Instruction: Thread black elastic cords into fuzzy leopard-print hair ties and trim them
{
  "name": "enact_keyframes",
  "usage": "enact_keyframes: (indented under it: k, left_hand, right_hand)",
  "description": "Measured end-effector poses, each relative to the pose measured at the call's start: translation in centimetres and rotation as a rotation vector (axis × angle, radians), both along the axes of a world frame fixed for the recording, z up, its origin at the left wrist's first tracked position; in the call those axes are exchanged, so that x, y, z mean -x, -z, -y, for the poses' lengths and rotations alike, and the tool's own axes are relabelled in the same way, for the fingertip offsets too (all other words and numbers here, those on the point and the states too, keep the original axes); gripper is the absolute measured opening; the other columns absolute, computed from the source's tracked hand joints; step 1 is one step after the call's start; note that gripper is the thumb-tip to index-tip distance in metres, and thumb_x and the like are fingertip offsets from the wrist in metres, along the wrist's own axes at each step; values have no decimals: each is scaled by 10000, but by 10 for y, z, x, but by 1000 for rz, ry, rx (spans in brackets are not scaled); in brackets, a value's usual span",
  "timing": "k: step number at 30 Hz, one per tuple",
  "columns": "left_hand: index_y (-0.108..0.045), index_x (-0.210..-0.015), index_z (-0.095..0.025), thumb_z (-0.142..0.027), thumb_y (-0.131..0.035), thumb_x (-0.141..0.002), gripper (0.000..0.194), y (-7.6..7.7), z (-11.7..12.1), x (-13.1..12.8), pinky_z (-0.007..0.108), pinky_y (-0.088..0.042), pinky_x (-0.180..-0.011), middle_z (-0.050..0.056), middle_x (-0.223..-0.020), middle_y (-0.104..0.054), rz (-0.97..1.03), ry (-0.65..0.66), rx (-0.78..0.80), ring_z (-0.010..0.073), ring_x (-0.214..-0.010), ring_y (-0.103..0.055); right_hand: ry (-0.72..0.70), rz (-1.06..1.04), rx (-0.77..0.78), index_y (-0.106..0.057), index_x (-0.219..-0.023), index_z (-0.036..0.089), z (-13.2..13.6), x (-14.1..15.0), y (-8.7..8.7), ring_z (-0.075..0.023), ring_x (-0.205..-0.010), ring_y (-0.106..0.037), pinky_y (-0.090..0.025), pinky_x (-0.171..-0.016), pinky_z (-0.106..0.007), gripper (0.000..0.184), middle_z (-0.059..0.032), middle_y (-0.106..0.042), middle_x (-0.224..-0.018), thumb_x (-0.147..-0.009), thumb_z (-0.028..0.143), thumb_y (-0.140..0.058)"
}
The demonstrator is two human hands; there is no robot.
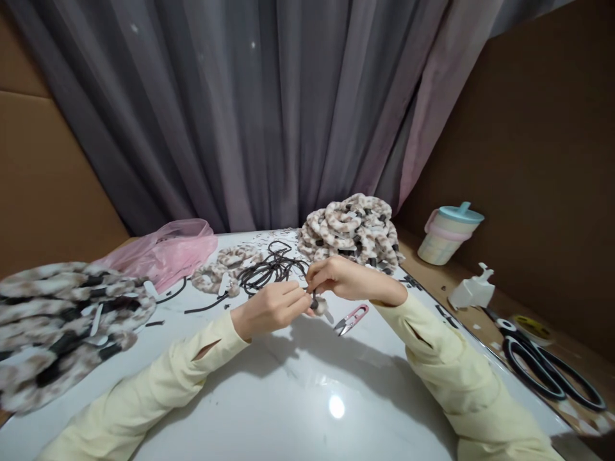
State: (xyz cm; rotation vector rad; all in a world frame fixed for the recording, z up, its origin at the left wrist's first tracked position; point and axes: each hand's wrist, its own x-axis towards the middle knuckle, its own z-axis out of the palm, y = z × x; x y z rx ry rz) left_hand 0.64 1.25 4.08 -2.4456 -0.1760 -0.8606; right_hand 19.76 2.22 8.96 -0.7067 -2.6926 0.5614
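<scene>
My left hand and my right hand meet above the middle of the white table, both closed with fingertips almost touching. Between them is a small brown-and-white furry piece with a dark band; my left fingers grip it, mostly hiding it. A thin dark cord runs from a loose tangle behind up to my right fingertips, which pinch it. Just right of the furry piece lies a pair of pink-handled thread snips.
Furry rings with white tags lie heaped at back right and left. A single furry ring and pink plastic bag lie behind. Rightward are a cup, white pump bottle, tape roll and large scissors.
</scene>
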Motion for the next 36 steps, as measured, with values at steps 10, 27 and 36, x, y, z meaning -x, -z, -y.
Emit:
enact_keyframes:
  k: [10,27,36]
  left_hand:
    - [-550,-800,-150,-143,-441,-905,152,10,4,-3,301,-475,-784,76,-918,-660,28,142,-41,154,-894,-597]
    - [-562,-698,-140,-77,-567,-802,123,-19,14,19,241,-573,-742,63,-833,-677,156,275,-247,144,-875,-618]
    - [-595,-786,-130,-101,-592,-803,34,-23,12,28,246,-567,-767,69,-915,-652,231,200,-311,161,-899,-615]
  right_hand:
    - [53,-35,134,-716,-818,117,-5,10,14,-103,-586,-566,-410,-563,-176,359,-5,-668,-636,-629,-39,-454]
    - [-161,99,218,-645,-902,111,25,-3,-26,-149,-802,-564,-435,-721,-234,238,-56,-622,-825,-868,314,-526]
    - [-5,-189,294,-638,-785,116,39,15,-23,-133,-711,-560,-424,-648,-234,342,-34,-614,-748,-874,416,-500]
